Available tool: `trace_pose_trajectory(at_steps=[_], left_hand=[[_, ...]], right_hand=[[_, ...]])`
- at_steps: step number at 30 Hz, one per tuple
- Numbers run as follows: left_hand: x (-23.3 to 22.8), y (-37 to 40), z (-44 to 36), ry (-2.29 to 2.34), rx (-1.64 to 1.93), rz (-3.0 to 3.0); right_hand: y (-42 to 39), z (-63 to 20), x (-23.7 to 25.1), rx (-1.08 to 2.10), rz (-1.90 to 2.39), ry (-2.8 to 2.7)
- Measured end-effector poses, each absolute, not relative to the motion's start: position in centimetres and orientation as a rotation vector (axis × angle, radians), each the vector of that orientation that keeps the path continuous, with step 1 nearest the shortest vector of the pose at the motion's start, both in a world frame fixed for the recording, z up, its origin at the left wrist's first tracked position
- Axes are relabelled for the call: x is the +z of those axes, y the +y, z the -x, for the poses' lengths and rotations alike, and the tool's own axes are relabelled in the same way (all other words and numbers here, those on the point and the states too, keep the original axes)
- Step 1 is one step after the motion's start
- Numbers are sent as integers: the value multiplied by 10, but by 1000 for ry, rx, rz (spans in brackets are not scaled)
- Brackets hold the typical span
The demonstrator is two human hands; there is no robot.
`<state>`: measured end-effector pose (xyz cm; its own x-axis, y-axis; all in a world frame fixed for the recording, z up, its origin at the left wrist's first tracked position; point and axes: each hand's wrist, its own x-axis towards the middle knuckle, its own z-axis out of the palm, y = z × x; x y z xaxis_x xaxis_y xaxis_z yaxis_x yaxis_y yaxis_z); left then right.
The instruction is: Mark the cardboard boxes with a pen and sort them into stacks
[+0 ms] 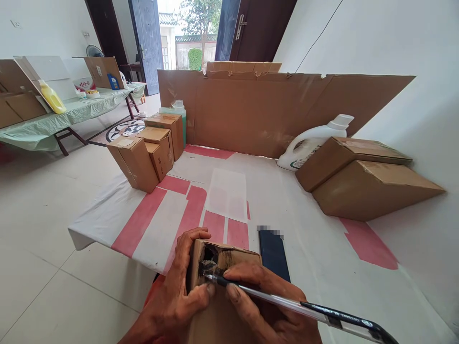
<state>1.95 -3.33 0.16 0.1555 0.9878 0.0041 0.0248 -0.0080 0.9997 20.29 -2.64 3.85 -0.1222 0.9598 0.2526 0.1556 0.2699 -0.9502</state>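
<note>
Two hands work on one cardboard box [211, 317] at the near edge of the table, its torn, dark hole [210, 253] near the far left corner. The left hand [179, 291] clasps the box along its left side, thumb pressed on the near face and fingers curled toward the far edge. The right hand [278, 282] pinches a pen [287, 303] between thumb and fingers, close behind its point. The pen's long axis slants from near right to far left, so its tip lies left of the grip, at the hole's near edge; whether it touches cardboard, I cannot tell. The left thumb sits just beside that tip, nearer than the right fingers.
</note>
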Motion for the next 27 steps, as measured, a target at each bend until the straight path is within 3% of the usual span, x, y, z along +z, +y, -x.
trace_pose_trajectory(at_steps=[7, 13, 19, 23, 27], left_hand=[[-3, -33, -20, 1108, 1102, -1263], [-2, -34, -23, 1175, 1189, -1177], [3, -29, -21, 1277, 1196, -1067], [5, -27, -22, 1306, 1157, -1045], [5, -27, -24, 1291, 1164, -1034]], right_hand=[[-17, -223, 45, 888, 1225, -1466], [53, -240, 34, 968, 1073, -1206], [100, -249, -48, 821, 1917, -1595], [83, -231, -86, 780, 2144, -1702], [71, -224, -88, 713, 2260, -1757]])
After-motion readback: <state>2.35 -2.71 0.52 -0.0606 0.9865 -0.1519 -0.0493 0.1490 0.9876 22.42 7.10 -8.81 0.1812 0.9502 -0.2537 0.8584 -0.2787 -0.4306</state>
